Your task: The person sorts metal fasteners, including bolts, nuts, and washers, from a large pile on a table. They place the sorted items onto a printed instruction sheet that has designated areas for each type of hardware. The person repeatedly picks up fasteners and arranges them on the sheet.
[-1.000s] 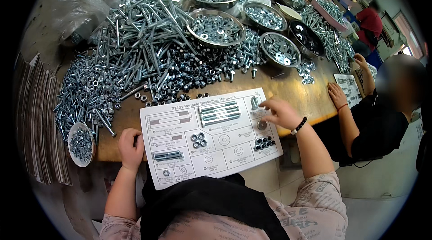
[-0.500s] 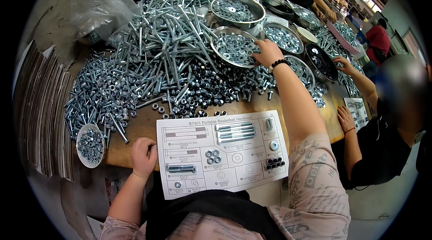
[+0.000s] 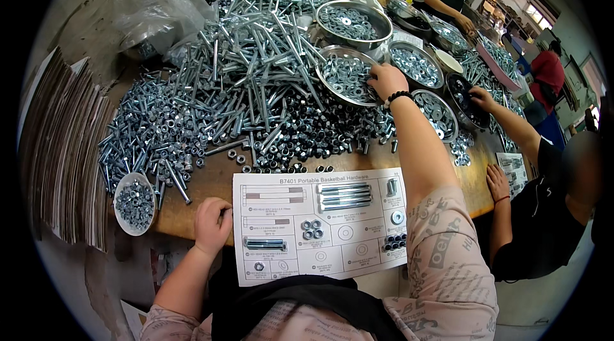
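My right hand (image 3: 388,82) reaches into a steel bowl of flat washers (image 3: 344,72); its bent fingertips press among the washers at the right rim and are partly hidden. My left hand (image 3: 213,222) rests curled at the table's front edge, beside a printed parts sheet (image 3: 332,251). Nothing shows in its fingers. On the sheet lie long bolts (image 3: 345,198), shorter bolts (image 3: 265,244), several silver nuts (image 3: 312,229), a single nut (image 3: 258,266), a washer (image 3: 397,217), black nuts (image 3: 395,242) and a small metal piece (image 3: 391,187).
Bolts (image 3: 256,53) pile up behind the sheet, with black nuts (image 3: 300,130) in front. A white bowl of nuts (image 3: 135,205) stands at the left edge. More bowls, including a larger washer bowl (image 3: 354,24), stand behind. A co-worker's hand (image 3: 483,99) reaches into a dark bowl (image 3: 467,99).
My right hand stays at the washer bowl, its fingers bent further in. The whole view has shifted slightly. The co-worker's hand on the right has moved to the dark bowl.
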The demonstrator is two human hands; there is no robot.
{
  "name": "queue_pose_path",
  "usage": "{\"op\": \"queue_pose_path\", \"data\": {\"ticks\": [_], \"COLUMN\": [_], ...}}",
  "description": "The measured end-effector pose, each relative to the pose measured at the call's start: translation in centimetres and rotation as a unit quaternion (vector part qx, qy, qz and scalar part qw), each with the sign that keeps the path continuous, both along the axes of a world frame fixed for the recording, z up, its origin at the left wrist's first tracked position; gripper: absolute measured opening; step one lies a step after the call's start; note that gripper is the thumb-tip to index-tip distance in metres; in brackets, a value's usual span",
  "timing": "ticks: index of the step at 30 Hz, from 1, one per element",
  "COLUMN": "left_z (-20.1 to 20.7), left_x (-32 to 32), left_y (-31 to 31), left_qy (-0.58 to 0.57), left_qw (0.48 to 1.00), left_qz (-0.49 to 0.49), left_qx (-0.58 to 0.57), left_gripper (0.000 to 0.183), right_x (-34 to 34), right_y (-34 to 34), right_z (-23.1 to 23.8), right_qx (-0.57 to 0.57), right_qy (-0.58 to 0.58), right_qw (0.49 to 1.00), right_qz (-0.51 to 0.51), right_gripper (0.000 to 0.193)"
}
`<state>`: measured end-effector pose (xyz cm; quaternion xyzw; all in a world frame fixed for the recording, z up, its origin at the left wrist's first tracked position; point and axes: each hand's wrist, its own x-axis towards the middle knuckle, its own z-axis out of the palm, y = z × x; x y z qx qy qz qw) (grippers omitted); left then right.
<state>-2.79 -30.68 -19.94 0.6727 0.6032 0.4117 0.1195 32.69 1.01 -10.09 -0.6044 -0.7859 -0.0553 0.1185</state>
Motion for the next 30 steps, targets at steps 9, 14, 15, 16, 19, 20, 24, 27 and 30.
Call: {"op": "queue_pose_path", "data": {"ticks": [9, 14, 15, 16, 19, 20, 24, 27, 30], "left_z": [0.3, 0.2, 0.0, 0.0, 1.0, 2.1, 7.6, 10.4, 11.3], "left_x": [0.1, 0.1, -0.1, -0.2, 0.3, 0.9, 5.5, 8.4, 9.8], "left_y": [0.2, -0.1, -0.1, -0.2, -0.3, -0.1, -0.1, 0.8, 1.1], "left_qy": [-0.005, 0.003, 0.007, 0.01, -0.021, -0.042, -0.129, -0.112, -0.112], "left_qw": [1.0, 1.0, 1.0, 1.0, 0.999, 0.998, 0.978, 0.958, 0.946], "left_qz": [-0.002, 0.001, 0.0, -0.002, 0.017, -0.011, -0.154, -0.261, -0.302], "left_qx": [0.008, 0.023, 0.026, 0.029, 0.023, 0.041, 0.062, 0.031, 0.037], "left_gripper": [0.009, 0.01, 0.012, 0.014, 0.027, 0.034, 0.063, 0.077, 0.063], "right_x": [0.2, -0.9, -1.8, -2.5, -3.7, -4.3, -6.3, -7.8, -8.4], "right_y": [-2.7, -8.8, -10.9, -12.9, -17.3, -19.0, -23.9, -26.9, -29.1], "right_z": [1.4, 0.9, 1.4, 1.6, 0.9, 1.0, -0.2, -0.7, -1.5], "right_qx": [-0.108, -0.305, -0.324, -0.34, -0.398, -0.408, -0.485, -0.521, -0.511], "right_qy": [0.493, 0.697, 0.71, 0.723, 0.749, 0.753, 0.755, 0.756, 0.775], "right_qw": [0.863, 0.643, 0.618, 0.593, 0.509, 0.496, 0.401, 0.36, 0.338], "right_qz": [-0.008, 0.084, 0.094, 0.104, 0.145, 0.145, 0.184, 0.164, 0.158], "right_gripper": [0.028, 0.022, 0.02, 0.019, 0.025, 0.027, 0.026, 0.028, 0.024]}}
